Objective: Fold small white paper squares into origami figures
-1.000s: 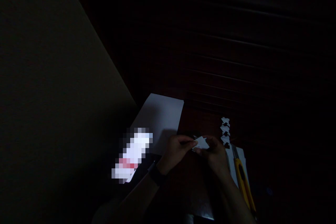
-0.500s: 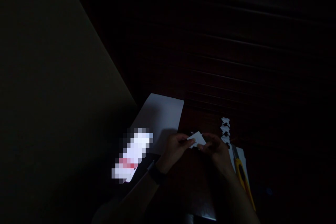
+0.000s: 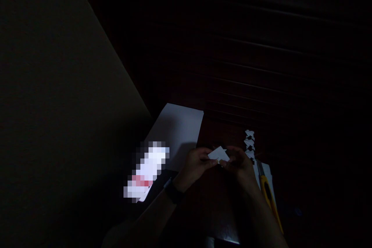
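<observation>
Between my two hands is a small folded piece of white paper (image 3: pixel 218 153), held above the dark tabletop. My left hand (image 3: pixel 196 163), with a dark band on its wrist, pinches the paper's left side, thumb along the lower edge. From the right, my right hand (image 3: pixel 238 164) grips the other side, its thumb close to the left one. Part of the paper is hidden behind the thumbs. Just beyond my right hand several small folded paper pieces (image 3: pixel 249 143) stand in a row.
A yellow utility knife (image 3: pixel 269 193) lies on white paper strips (image 3: pixel 267 170) beside my right forearm. Large white sheets (image 3: pixel 181 128) lie at the left, near a brightly lit, pixelated screen (image 3: pixel 149 168). A pale wall (image 3: pixel 58 66) rises at the left; the room is very dark.
The folded paper has turned slightly in my fingers, and my thumbs have come closer together at its lower edge. Everything else lies as before.
</observation>
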`<act>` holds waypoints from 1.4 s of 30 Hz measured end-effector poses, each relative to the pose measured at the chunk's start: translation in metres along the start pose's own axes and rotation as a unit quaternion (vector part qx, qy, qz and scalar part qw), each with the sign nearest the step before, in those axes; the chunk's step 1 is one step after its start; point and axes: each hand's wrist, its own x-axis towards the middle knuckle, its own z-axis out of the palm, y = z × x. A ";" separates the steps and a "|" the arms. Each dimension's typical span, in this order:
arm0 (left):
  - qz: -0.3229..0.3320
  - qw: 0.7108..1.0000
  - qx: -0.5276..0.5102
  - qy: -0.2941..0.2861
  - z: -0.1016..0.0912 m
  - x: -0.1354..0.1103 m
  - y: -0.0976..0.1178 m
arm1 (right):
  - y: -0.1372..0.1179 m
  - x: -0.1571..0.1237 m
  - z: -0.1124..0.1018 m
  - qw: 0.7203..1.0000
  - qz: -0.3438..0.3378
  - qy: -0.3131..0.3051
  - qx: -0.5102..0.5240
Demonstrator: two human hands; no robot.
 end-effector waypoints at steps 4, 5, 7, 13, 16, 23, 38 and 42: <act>-0.009 1.000 0.011 0.011 -0.001 0.000 0.000 | 0.001 0.001 0.000 1.000 -0.006 0.005 0.004; -0.012 1.000 0.013 0.016 -0.001 0.000 0.000 | -0.001 0.000 0.000 1.000 -0.008 0.004 0.004; -0.014 1.000 0.007 0.019 -0.001 0.000 -0.001 | -0.005 -0.001 0.000 1.000 -0.007 -0.002 -0.002; 0.010 1.000 0.010 0.016 0.001 -0.003 -0.001 | -0.009 -0.004 0.007 0.995 0.036 -0.055 0.081; 0.021 0.999 0.028 0.012 0.004 -0.006 -0.001 | -0.004 -0.005 0.010 0.992 0.053 -0.046 0.109; 0.027 0.999 0.036 -0.003 0.006 -0.006 -0.003 | -0.008 -0.006 0.011 0.987 0.095 -0.031 0.129; 0.038 0.998 0.052 -0.018 0.007 -0.006 -0.002 | 0.000 -0.003 0.006 0.995 0.066 -0.023 0.077; 0.047 0.996 0.070 -0.017 0.005 -0.007 0.000 | 0.001 -0.003 0.006 0.992 0.068 -0.042 0.099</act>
